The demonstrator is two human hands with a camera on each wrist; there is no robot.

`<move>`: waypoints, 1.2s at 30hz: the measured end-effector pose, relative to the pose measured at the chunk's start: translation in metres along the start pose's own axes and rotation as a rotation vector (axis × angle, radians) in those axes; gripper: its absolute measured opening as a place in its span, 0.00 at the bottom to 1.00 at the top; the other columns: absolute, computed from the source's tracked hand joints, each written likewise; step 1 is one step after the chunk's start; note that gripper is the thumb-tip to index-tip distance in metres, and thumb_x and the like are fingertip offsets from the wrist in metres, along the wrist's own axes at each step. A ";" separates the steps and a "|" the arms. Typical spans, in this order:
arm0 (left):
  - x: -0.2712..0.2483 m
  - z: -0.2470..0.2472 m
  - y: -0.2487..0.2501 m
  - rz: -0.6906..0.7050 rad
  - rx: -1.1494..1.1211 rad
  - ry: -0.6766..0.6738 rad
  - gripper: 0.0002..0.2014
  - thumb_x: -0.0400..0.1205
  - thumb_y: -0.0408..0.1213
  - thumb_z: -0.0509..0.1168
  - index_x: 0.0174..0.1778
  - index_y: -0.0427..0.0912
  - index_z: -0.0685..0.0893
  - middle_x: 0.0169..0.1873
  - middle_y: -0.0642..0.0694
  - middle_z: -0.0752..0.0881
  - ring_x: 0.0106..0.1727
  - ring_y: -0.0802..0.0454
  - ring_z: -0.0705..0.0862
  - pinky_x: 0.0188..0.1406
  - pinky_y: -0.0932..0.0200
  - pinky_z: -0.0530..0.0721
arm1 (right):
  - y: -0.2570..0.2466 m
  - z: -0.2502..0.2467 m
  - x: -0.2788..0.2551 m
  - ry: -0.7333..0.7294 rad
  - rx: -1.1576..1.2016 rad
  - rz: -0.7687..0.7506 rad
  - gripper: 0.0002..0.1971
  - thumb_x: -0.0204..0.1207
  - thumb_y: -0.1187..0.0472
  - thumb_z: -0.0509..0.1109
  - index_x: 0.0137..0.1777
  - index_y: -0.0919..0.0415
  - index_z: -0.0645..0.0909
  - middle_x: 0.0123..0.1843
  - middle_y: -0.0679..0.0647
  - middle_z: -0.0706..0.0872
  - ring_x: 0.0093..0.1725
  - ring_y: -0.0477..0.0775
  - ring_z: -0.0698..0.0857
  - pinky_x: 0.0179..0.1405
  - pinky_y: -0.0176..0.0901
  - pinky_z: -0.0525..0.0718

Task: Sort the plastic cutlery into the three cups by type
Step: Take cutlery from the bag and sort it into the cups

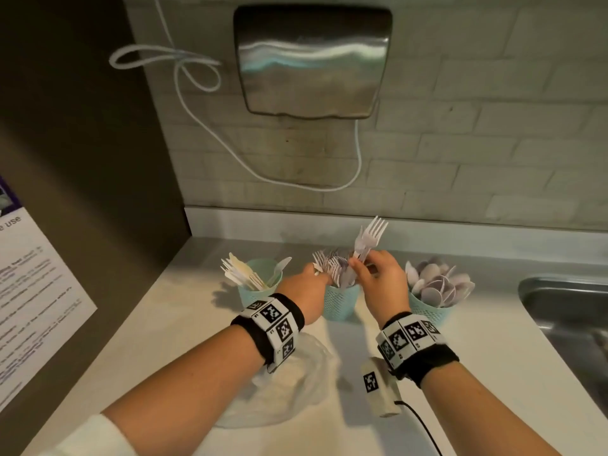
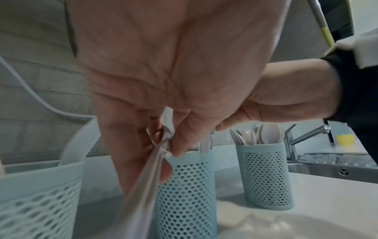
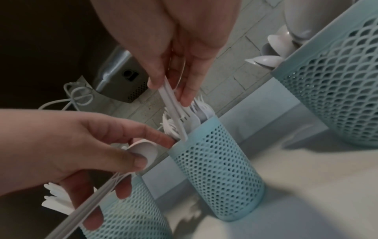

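Observation:
Three teal perforated cups stand in a row: the left cup (image 1: 255, 296) holds knives, the middle cup (image 1: 340, 302) forks, the right cup (image 1: 427, 312) spoons (image 1: 437, 284). My right hand (image 1: 357, 263) pinches a few white forks (image 1: 370, 236) by the handles, tines up. Their handle ends (image 3: 180, 126) dip into the middle cup (image 3: 216, 161). My left hand (image 1: 317, 269) is at that cup's left rim and grips a bundle of white cutlery (image 2: 147, 186). A spoon bowl (image 3: 143, 150) shows under its thumb (image 3: 131, 161).
A steel sink (image 1: 566, 311) with a tap (image 2: 302, 137) lies to the right. A crumpled clear plastic bag (image 1: 296, 383) sits on the white counter under my left wrist. On the tiled wall hangs a hand dryer (image 1: 312, 60) with a white cable (image 1: 204, 126). A dark panel bounds the left.

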State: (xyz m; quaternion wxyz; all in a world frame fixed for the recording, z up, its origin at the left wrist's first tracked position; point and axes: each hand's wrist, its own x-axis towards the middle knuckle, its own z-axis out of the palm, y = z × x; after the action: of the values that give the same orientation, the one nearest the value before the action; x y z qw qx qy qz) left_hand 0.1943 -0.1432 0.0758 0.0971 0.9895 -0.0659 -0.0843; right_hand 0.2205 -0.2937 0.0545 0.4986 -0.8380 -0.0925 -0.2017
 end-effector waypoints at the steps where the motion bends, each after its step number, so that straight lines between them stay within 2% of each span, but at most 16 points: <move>1: 0.001 0.000 -0.001 0.000 0.001 -0.003 0.24 0.79 0.28 0.58 0.71 0.52 0.74 0.66 0.41 0.70 0.53 0.37 0.84 0.52 0.47 0.81 | 0.001 0.001 -0.001 0.023 0.012 -0.010 0.05 0.78 0.59 0.70 0.46 0.60 0.85 0.42 0.50 0.79 0.40 0.48 0.82 0.44 0.40 0.81; 4: 0.004 -0.002 -0.003 0.012 -0.021 -0.010 0.25 0.79 0.27 0.58 0.71 0.53 0.74 0.69 0.43 0.70 0.57 0.38 0.83 0.55 0.47 0.81 | 0.003 0.005 -0.002 0.091 0.052 -0.024 0.05 0.77 0.60 0.71 0.47 0.62 0.85 0.44 0.51 0.80 0.41 0.48 0.82 0.43 0.38 0.80; 6: 0.005 -0.002 -0.004 0.026 -0.028 -0.004 0.25 0.80 0.27 0.57 0.71 0.53 0.74 0.70 0.43 0.71 0.58 0.39 0.83 0.55 0.47 0.81 | 0.005 0.009 -0.001 0.078 0.040 -0.029 0.04 0.76 0.61 0.72 0.46 0.61 0.85 0.43 0.52 0.81 0.40 0.49 0.82 0.43 0.38 0.79; 9: 0.005 0.000 -0.007 0.043 -0.049 0.005 0.25 0.80 0.26 0.58 0.71 0.53 0.74 0.68 0.44 0.73 0.59 0.39 0.83 0.55 0.47 0.80 | 0.010 0.013 -0.004 0.034 -0.132 -0.026 0.04 0.74 0.57 0.74 0.46 0.55 0.87 0.41 0.47 0.84 0.45 0.50 0.75 0.41 0.43 0.73; 11: 0.005 0.001 -0.008 0.051 -0.063 0.014 0.25 0.80 0.27 0.59 0.71 0.54 0.75 0.68 0.45 0.75 0.59 0.40 0.82 0.56 0.48 0.80 | 0.016 0.016 -0.006 0.050 -0.225 0.000 0.05 0.73 0.55 0.75 0.46 0.54 0.87 0.43 0.46 0.82 0.48 0.48 0.72 0.41 0.42 0.70; 13: 0.005 0.002 -0.009 0.056 -0.070 0.018 0.24 0.80 0.28 0.60 0.71 0.55 0.76 0.67 0.45 0.75 0.59 0.41 0.82 0.56 0.49 0.80 | 0.019 0.019 -0.008 0.054 -0.171 0.039 0.05 0.72 0.57 0.76 0.45 0.55 0.84 0.43 0.49 0.80 0.44 0.50 0.77 0.40 0.42 0.72; 16: 0.004 0.002 -0.009 0.069 -0.070 0.028 0.24 0.81 0.28 0.59 0.71 0.55 0.76 0.67 0.46 0.76 0.59 0.42 0.82 0.56 0.50 0.79 | 0.016 0.023 -0.010 0.001 -0.103 0.134 0.07 0.74 0.56 0.74 0.47 0.52 0.79 0.40 0.49 0.84 0.38 0.54 0.82 0.38 0.45 0.79; 20: 0.004 0.002 -0.010 0.077 -0.082 0.030 0.24 0.81 0.28 0.58 0.70 0.55 0.77 0.70 0.48 0.75 0.60 0.42 0.82 0.57 0.50 0.79 | 0.005 0.022 -0.010 -0.075 -0.199 0.173 0.16 0.75 0.54 0.70 0.59 0.48 0.70 0.47 0.46 0.85 0.45 0.56 0.86 0.43 0.47 0.81; 22: 0.003 0.001 -0.010 0.081 -0.080 0.022 0.23 0.81 0.29 0.58 0.70 0.55 0.77 0.70 0.48 0.75 0.60 0.42 0.82 0.55 0.52 0.78 | -0.002 0.019 -0.009 -0.060 -0.101 0.116 0.24 0.72 0.59 0.72 0.65 0.45 0.68 0.55 0.45 0.80 0.48 0.51 0.83 0.44 0.46 0.80; 24: 0.003 0.000 -0.010 0.079 -0.076 0.017 0.23 0.82 0.30 0.59 0.71 0.55 0.76 0.70 0.47 0.75 0.61 0.42 0.82 0.56 0.51 0.78 | -0.006 0.017 -0.006 -0.056 -0.017 -0.025 0.31 0.72 0.65 0.72 0.70 0.40 0.68 0.58 0.46 0.74 0.45 0.46 0.81 0.42 0.38 0.81; 26: 0.004 -0.001 -0.009 0.083 -0.076 0.019 0.22 0.82 0.31 0.59 0.71 0.54 0.77 0.71 0.47 0.75 0.63 0.41 0.81 0.59 0.49 0.79 | -0.008 0.016 -0.005 -0.088 -0.046 -0.162 0.29 0.74 0.68 0.71 0.70 0.41 0.72 0.56 0.47 0.73 0.43 0.45 0.80 0.44 0.38 0.83; 27: 0.004 -0.001 -0.009 0.085 -0.075 0.019 0.21 0.82 0.32 0.59 0.70 0.54 0.77 0.71 0.47 0.75 0.63 0.41 0.81 0.60 0.48 0.79 | -0.007 0.016 -0.004 -0.089 -0.066 -0.187 0.26 0.75 0.67 0.70 0.68 0.43 0.74 0.56 0.48 0.74 0.45 0.46 0.80 0.47 0.41 0.84; 31: 0.003 -0.001 -0.009 0.067 -0.080 0.005 0.22 0.83 0.32 0.58 0.72 0.55 0.75 0.71 0.47 0.74 0.65 0.42 0.80 0.63 0.48 0.79 | 0.010 0.020 -0.006 -0.065 -0.130 -0.106 0.19 0.76 0.65 0.71 0.67 0.53 0.79 0.61 0.56 0.73 0.49 0.49 0.79 0.55 0.53 0.85; 32: 0.002 -0.001 -0.009 0.067 -0.080 0.004 0.23 0.83 0.32 0.59 0.73 0.56 0.75 0.71 0.48 0.74 0.65 0.43 0.80 0.64 0.48 0.79 | 0.016 0.020 -0.009 -0.069 -0.194 -0.131 0.19 0.77 0.63 0.71 0.68 0.54 0.79 0.61 0.58 0.73 0.49 0.51 0.79 0.53 0.55 0.86; 34: 0.000 -0.002 -0.009 0.076 -0.090 0.004 0.23 0.83 0.32 0.59 0.73 0.58 0.75 0.71 0.48 0.74 0.66 0.43 0.80 0.64 0.48 0.79 | 0.025 0.020 -0.017 -0.086 -0.350 -0.203 0.22 0.78 0.56 0.70 0.72 0.53 0.76 0.59 0.59 0.75 0.49 0.56 0.80 0.44 0.54 0.87; 36: -0.002 -0.004 -0.009 0.080 -0.098 0.011 0.23 0.83 0.32 0.58 0.72 0.58 0.75 0.71 0.48 0.75 0.67 0.44 0.79 0.65 0.49 0.78 | 0.026 0.016 -0.021 -0.088 -0.454 -0.237 0.25 0.79 0.52 0.68 0.76 0.51 0.72 0.58 0.58 0.76 0.51 0.58 0.79 0.43 0.51 0.84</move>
State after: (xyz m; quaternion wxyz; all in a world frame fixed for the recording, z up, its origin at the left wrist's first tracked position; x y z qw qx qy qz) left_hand 0.1941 -0.1331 0.0779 0.1490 0.9806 -0.1008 -0.0782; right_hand 0.2146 -0.2913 0.0177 0.2660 -0.9197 -0.1639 -0.2377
